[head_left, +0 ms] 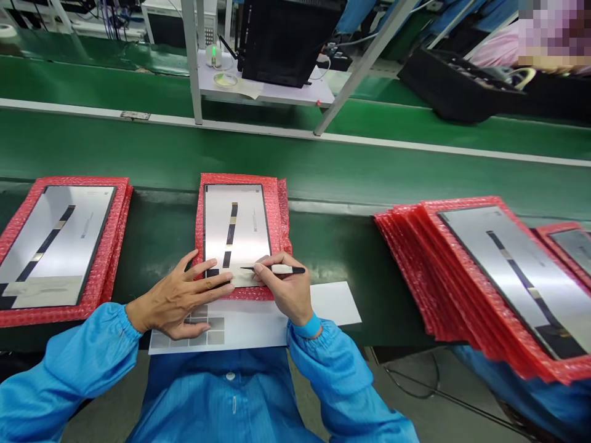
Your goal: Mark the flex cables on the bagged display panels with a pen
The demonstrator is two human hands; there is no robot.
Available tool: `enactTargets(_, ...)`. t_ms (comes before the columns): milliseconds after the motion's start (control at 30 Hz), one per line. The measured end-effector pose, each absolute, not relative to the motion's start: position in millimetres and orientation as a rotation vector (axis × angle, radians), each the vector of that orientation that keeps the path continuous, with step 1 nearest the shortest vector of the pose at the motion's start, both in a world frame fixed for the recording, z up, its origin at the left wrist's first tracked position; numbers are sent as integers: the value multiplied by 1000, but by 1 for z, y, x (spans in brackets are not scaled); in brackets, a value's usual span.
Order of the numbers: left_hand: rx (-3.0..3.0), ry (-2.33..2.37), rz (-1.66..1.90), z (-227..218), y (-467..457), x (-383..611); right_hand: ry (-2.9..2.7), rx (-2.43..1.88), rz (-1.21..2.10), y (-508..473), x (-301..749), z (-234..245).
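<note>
A rectangular silver display panel (235,231) with a black-and-gold central strip lies on a red bubble-wrap pouch (242,179), at centre on the dark green conveyor tabletop (332,212). A white rectangular card (335,304) lies on the near side, under both hands. A red-wrapped panel stack (60,246) stands left; a fanned stack (503,277) stands right. The left hand (178,301) lies palm-down, fingers (207,277) spread across the panel's near edge. The right hand (281,292) pinches slim black-and-white tweezers (289,269), tips on the panel. Blue cuffed sleeves (69,357) cover both forearms.
</note>
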State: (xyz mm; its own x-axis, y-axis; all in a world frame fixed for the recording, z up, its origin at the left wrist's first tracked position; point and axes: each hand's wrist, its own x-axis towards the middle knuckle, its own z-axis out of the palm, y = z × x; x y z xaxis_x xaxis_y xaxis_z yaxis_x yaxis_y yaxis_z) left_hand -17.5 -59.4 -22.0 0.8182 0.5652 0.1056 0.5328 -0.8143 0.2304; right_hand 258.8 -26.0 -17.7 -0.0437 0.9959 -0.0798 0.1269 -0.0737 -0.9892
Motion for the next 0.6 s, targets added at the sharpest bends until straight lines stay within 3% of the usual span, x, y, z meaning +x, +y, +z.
enactTargets(300,2766,904,209,-18,-59,-4,-1306,-1346,1232,-26,258,-18)
enactTargets(600,2731,744,453,-21,-55,-28,-1265,-1347,1264,-26,258,-16)
